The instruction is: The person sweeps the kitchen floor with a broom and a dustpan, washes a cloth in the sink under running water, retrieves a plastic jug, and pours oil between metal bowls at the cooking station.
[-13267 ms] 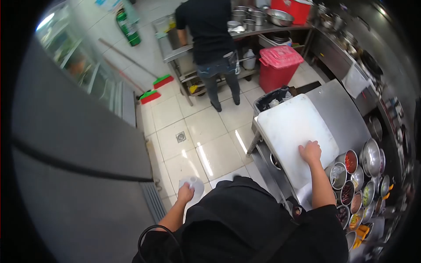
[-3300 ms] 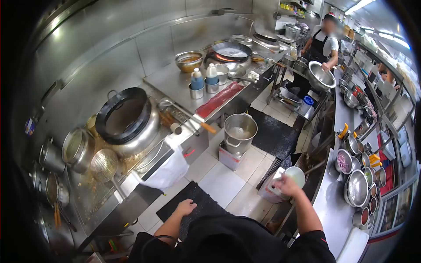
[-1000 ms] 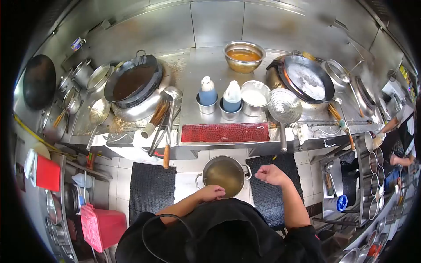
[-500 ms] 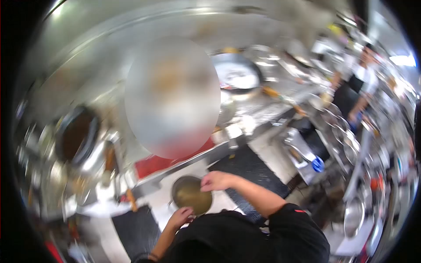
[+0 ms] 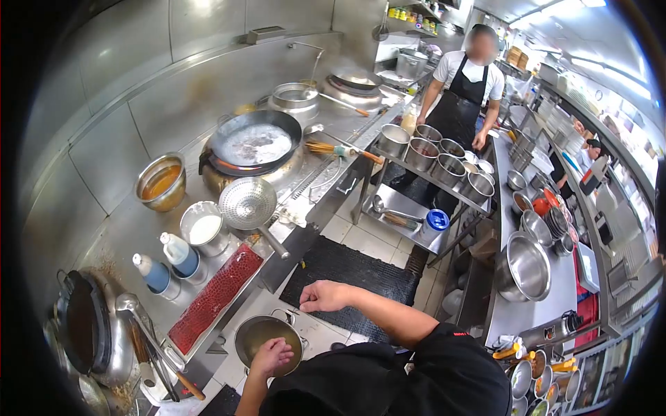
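Note:
Over the large metal pot [image 5: 251, 336] on the floor, my left hand [image 5: 272, 355] is held with its fingers loosely apart and nothing in them. My right hand [image 5: 326, 296] is beyond the pot's far rim, above the floor beside the black mat [image 5: 340, 274]; its fingers are curled together, and whatever they may hold is too small to make out. Ahead, a wok [image 5: 255, 144] with white, bubbling liquid stands on a burner. A perforated ladle [image 5: 248, 203] lies near it, beside a pot of white liquid [image 5: 205, 227].
A co-worker in a black apron [image 5: 466, 97] stands behind a rack of metal pots [image 5: 451, 170]. A red textured strip [image 5: 215, 298] edges the stove counter. On the right counter sit a large steel bowl [image 5: 524, 267] and several small containers.
The view has swung right from the stove toward the co-worker and the right counter. Since three seconds ago, the white container has left my right hand. Both hands are now near the floor pot.

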`<state>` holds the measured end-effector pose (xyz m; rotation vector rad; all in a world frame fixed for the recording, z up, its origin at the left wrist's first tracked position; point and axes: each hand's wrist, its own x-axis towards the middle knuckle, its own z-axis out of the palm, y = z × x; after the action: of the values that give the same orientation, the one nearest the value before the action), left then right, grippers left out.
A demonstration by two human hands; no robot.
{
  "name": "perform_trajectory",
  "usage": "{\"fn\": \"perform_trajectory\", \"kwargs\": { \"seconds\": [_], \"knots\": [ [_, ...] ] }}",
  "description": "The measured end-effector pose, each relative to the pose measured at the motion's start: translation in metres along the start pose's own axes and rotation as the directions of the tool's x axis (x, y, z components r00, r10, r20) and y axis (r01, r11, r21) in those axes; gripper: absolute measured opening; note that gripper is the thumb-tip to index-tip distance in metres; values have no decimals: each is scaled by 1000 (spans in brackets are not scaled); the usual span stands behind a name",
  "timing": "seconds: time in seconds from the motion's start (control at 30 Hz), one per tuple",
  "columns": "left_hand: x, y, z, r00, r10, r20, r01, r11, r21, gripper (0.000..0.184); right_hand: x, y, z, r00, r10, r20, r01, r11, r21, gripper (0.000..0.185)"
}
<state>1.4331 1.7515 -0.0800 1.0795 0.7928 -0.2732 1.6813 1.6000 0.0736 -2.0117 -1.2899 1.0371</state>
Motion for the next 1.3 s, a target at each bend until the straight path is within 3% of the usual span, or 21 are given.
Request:
{"fn": "perform_trajectory", "kwargs": {
  "seconds": [0.4, 0.57, 0.67, 0.73, 0.8, 0.83, 0.87, 0.9, 0.93, 0.97, 1.0, 1.03, 1.07, 1.1, 1.13, 1.2, 1.23, 1.3],
  "knots": [
    [2, -6, 14, 993, -110, 33, 109, 993, 43, 39, 0, 35, 10, 999, -17, -41, 20, 997, 74, 35],
    [14, -15, 5, 993, -85, 82, 81, 995, 58, 39, -11, 47, 4, 993, -19, -114, 28, 997, 78, 34],
    [4, -2, 13, 992, -100, 81, 87, 985, 146, 39, -35, 66, -7, 947, 71, -313, -30, 990, 135, 31],
    [3, 7, 16, 992, -92, 89, 75, 981, 179, 39, -57, 91, -15, 855, 135, -501, -36, 978, 203, 33],
    [8, 8, 16, 990, -86, 111, 64, 980, 188, 39, -92, 112, -23, 699, 323, -639, 15, 885, 465, 35],
    [14, 10, 16, 984, -105, 147, 71, 973, 221, 39, -112, 121, -28, 609, 512, -606, 14, 757, 654, 34],
    [19, 13, 17, 981, -111, 156, 74, 971, 226, 39, -138, 126, -33, 493, 573, -655, 110, 706, 700, 33],
    [14, 18, 24, 981, -136, 136, 99, 964, 246, 38, -161, 125, -41, 350, 644, -680, -15, 730, 683, 29],
    [13, 26, 31, 983, -151, 106, 121, 962, 243, 37, -176, 164, -36, 236, 745, -624, -1, 642, 766, 25],
    [15, 29, 37, 986, -140, 95, 111, 959, 260, 35, -197, 180, -35, 167, 675, -718, 309, 656, 689, 27],
    [19, 30, 41, 987, -132, 89, 103, 954, 281, 34, -232, 255, -19, 356, 468, -809, 794, 306, 526, 28],
    [29, 26, 40, 988, -105, 110, 73, 961, 267, 33, -253, 252, -23, 220, 555, -802, 839, 312, 445, 33],
    [35, 24, 41, 986, -83, 146, 41, 963, 268, 31, -273, 237, -29, 98, 775, -624, 736, 365, 570, 38],
    [32, 33, 48, 988, -73, 137, 37, 969, 246, 31, -307, 300, -16, 203, 650, -732, 765, 361, 533, 44],
    [28, 43, 54, 989, -62, 136, 29, 972, 232, 31, -320, 311, -13, 78, 718, -691, 687, 464, 560, 53],
    [28, 57, 58, 993, 4, 114, -30, 973, 229, 33, -350, 337, -20, -40, 823, -566, 674, 441, 593, 62],
    [28, 62, 59, 992, 15, 128, -48, 965, 258, 35, -344, 316, -31, -91, 822, -562, 700, 455, 551, 66],
    [24, 70, 58, 992, 51, 111, -72, 979, 191, 38, -357, 267, -28, -297, 825, -481, 739, 518, 431, 74]
  ]
}}
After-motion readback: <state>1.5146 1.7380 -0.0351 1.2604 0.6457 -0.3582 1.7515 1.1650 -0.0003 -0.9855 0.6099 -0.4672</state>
